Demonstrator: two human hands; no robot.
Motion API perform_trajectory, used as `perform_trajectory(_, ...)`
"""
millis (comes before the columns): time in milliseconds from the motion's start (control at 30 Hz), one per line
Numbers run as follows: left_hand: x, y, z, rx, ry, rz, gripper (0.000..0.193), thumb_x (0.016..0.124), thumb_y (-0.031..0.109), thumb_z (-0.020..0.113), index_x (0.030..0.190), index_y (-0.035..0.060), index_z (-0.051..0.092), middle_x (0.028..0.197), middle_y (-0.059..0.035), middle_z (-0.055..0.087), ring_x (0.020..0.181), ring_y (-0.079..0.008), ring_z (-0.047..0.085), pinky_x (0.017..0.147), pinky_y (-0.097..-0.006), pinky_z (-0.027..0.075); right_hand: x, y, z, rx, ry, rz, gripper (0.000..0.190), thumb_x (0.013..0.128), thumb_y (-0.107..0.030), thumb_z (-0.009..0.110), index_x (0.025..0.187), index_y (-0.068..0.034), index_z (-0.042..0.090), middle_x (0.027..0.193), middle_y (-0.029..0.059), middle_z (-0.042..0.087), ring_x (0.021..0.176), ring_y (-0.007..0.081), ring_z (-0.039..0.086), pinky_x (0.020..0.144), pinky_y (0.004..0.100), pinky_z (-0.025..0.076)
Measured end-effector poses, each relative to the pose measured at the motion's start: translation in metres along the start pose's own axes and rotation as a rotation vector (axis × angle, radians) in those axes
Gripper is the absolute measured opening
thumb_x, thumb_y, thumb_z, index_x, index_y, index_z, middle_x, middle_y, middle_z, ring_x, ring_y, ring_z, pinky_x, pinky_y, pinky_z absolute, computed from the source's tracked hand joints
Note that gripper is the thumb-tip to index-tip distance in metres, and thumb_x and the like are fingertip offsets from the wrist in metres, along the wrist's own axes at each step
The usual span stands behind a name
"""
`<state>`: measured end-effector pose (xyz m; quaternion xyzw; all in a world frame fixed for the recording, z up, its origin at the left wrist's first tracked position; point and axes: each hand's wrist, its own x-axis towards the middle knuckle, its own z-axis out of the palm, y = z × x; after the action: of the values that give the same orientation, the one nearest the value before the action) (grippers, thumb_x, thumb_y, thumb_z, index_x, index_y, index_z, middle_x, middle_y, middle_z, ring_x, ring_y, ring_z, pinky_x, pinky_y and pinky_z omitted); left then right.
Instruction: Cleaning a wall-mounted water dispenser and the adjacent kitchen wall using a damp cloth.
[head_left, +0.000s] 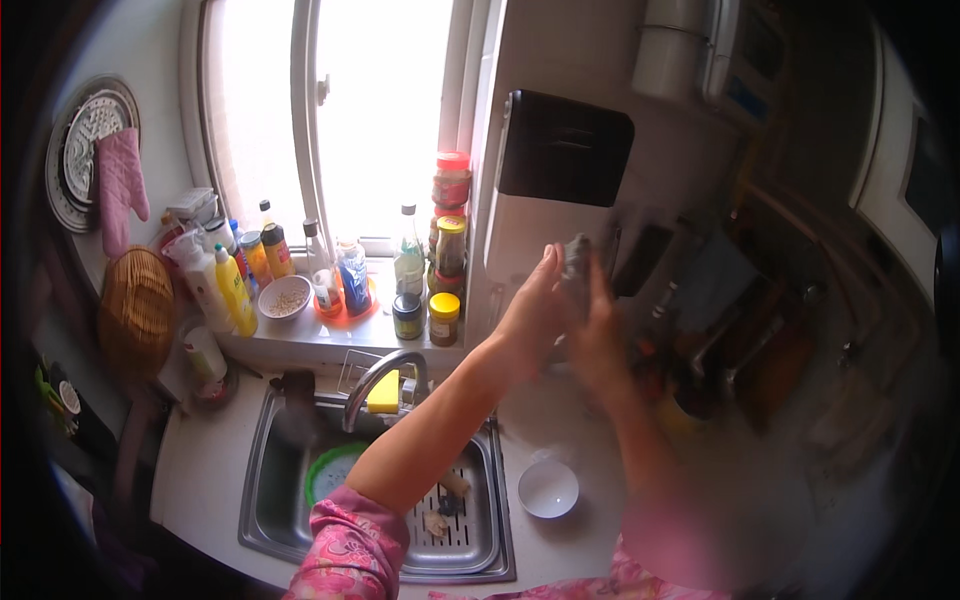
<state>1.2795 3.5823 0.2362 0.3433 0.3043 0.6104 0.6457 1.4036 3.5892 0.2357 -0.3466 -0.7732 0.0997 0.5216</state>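
Both my hands are raised in front of the wall, to the right of the window. A small grey-green thing (576, 259) shows between them, too blurred to name; it may be a piece of cloth. My left hand (534, 319) has its fingers and thumb against this thing and appears to grip it. Close beside it, my right hand (598, 330) is smeared by motion, so its grip is unclear. Behind the hands hangs a flat panel (566, 150), black above and white below. A white bowl (548, 489) stands on the counter below my right forearm.
My left forearm crosses a steel sink (255, 480) with a curved faucet (356, 401), a green-rimmed strainer (311, 480) and food scraps (435, 523). A yellow sponge (383, 392) sits behind it. Bottles (236, 292) and jars (444, 319) line the windowsill. Blurred utensils (720, 352) stand at the right.
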Motion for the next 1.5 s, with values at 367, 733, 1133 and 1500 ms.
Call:
perform_trajectory(367, 0.039, 0.045, -0.032, 1.024, 0.818, 0.765, 0.056, 0.07, 0.034, 0.078, 0.112, 0.0029, 0.059, 0.107, -0.0138, 0.061, 0.108, -0.0303, 0.052, 0.092, -0.0419, 0.04, 0.151, -0.04, -0.001, -0.563, 0.334, -0.679, 0.049, 0.074, 0.002, 0.066, 0.12, -0.012, 0.055, 0.108, 0.0085, 0.057, 0.097, 0.0279, 0.052, 0.082, 0.0395, 0.047)
perform_trajectory(733, 0.095, 0.051, -0.048, 0.729, 0.807, 0.812, 0.041, 0.063, 0.032, 0.081, 0.093, 0.0094, 0.064, 0.087, -0.0054, 0.058, 0.083, -0.0221, 0.057, 0.078, -0.0403, 0.043, 0.191, -0.043, 0.054, -0.887, 0.189, -0.914, 0.04, 0.077, -0.003, 0.061, 0.115, -0.016, 0.058, 0.107, 0.0064, 0.056, 0.092, 0.0256, 0.054, 0.068, 0.0328, 0.054)
perform_trajectory(1133, 0.097, 0.049, -0.049, 0.606, 0.763, 0.764, 0.039, 0.057, 0.026, 0.085, 0.081, 0.0096, 0.059, 0.087, -0.0023, 0.057, 0.082, -0.0218, 0.056, 0.074, -0.0375, 0.04, 0.185, -0.07, 0.066, -1.12, -0.111, -1.069, 0.021, 0.071, -0.008, 0.063, 0.091, -0.009, 0.066, 0.1, 0.0033, 0.057, 0.087, 0.022, 0.055, 0.054, 0.0271, 0.052)
perform_trajectory(1500, 0.094, 0.056, -0.053, 0.673, 0.69, 0.67, 0.051, 0.066, 0.021, 0.078, 0.108, 0.0108, 0.05, 0.087, -0.0048, 0.058, 0.089, -0.0243, 0.056, 0.078, -0.0409, 0.038, 0.166, -0.07, 0.071, -1.015, -0.086, -0.919, 0.029, 0.07, -0.005, 0.063, 0.098, -0.009, 0.066, 0.099, 0.0073, 0.058, 0.089, 0.0245, 0.055, 0.058, 0.0291, 0.054)
